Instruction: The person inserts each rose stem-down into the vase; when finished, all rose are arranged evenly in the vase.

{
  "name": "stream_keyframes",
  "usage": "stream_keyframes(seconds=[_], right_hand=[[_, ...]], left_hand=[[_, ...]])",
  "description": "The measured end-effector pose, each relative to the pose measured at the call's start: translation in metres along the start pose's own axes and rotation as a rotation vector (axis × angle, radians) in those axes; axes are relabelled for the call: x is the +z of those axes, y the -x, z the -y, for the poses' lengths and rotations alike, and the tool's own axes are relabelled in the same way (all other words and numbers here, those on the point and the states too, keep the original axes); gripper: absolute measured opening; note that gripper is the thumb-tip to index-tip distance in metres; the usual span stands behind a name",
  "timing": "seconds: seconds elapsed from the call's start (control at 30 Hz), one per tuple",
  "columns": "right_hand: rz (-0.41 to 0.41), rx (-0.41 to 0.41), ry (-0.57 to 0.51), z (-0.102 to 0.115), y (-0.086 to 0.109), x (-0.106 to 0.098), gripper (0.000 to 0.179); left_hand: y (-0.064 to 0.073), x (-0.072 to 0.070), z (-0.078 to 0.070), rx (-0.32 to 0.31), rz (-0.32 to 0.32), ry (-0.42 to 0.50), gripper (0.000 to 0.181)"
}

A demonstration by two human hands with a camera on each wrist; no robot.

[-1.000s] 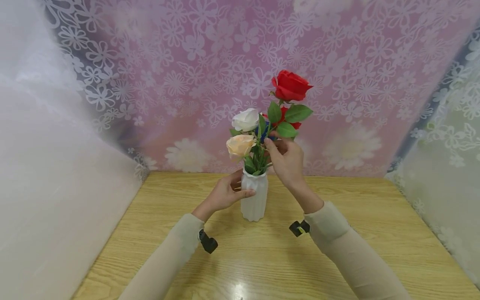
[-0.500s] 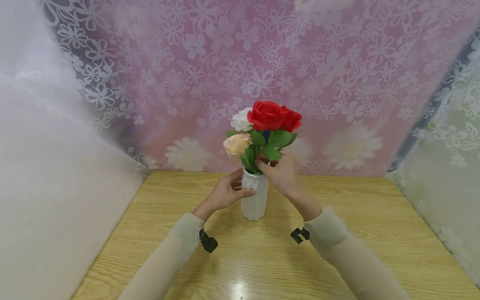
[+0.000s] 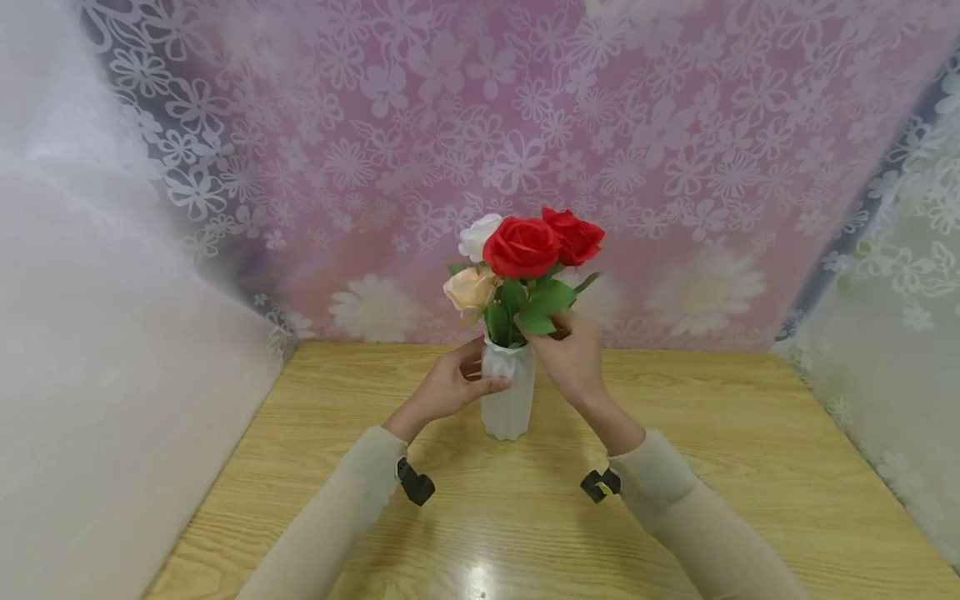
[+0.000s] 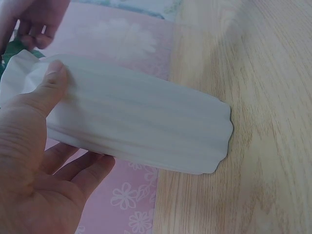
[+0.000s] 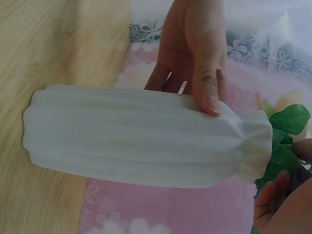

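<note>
A white fluted vase [image 3: 507, 400] stands upright on the wooden table. My left hand [image 3: 447, 383] holds it near the neck, thumb across the front and fingers behind, as the left wrist view shows on the vase [image 4: 141, 114]. Just above the rim, my right hand [image 3: 572, 357] has its fingers curled at the stem of the front red rose [image 3: 522, 247]; green leaves [image 3: 550, 304] partly hide the fingertips. Behind it sits a second red rose [image 3: 573, 237]. A white rose [image 3: 480, 237] and a peach rose [image 3: 471, 288] lean left. The stem ends are hidden inside the vase.
The wood-grain table [image 3: 480, 517] reaches back to a pink flower-patterned curtain [image 3: 420, 150]. A pale sheet [image 3: 112, 333] hangs along the left side and a flowered one [image 3: 892, 358] along the right. Black wrist cameras [image 3: 416, 482] hang at both cuffs.
The front red rose came down from high above the vase to among the other roses, then shifted slightly left. My right hand lowered with it. My left hand stayed on the vase.
</note>
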State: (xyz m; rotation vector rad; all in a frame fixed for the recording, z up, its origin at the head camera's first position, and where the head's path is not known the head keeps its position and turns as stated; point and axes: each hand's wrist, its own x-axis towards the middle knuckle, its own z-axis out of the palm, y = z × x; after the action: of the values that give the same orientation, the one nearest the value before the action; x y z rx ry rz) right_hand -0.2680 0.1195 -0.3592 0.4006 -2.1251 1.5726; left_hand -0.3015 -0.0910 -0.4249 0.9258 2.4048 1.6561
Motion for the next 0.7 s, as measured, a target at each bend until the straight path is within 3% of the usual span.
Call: stream_keyframes(seconds=[0.23, 0.33, 0.47, 0.57, 0.7], right_hand=[[-0.050, -0.069, -0.116, 0.007, -0.003, 0.000, 0.027], [-0.075, -0.146, -0.058, 0.009, -0.005, 0.001, 0.019], [-0.089, -0.216, 0.110, 0.008, -0.008, 0.003, 0.008], [-0.077, -0.228, 0.182, 0.004, -0.010, 0.003, 0.011], [-0.058, -0.224, 0.199, 0.000, -0.011, 0.001, 0.015]], left_hand=[[0.000, -0.001, 0.000, 0.002, -0.003, 0.001, 0.069], [0.001, -0.001, 0.000, -0.006, -0.005, -0.002, 0.070], [0.001, 0.000, -0.001, -0.016, -0.007, 0.002, 0.071], [0.001, 0.000, -0.003, -0.019, -0.006, -0.006, 0.071], [0.000, 0.000, -0.001, -0.008, -0.007, -0.028, 0.071]])
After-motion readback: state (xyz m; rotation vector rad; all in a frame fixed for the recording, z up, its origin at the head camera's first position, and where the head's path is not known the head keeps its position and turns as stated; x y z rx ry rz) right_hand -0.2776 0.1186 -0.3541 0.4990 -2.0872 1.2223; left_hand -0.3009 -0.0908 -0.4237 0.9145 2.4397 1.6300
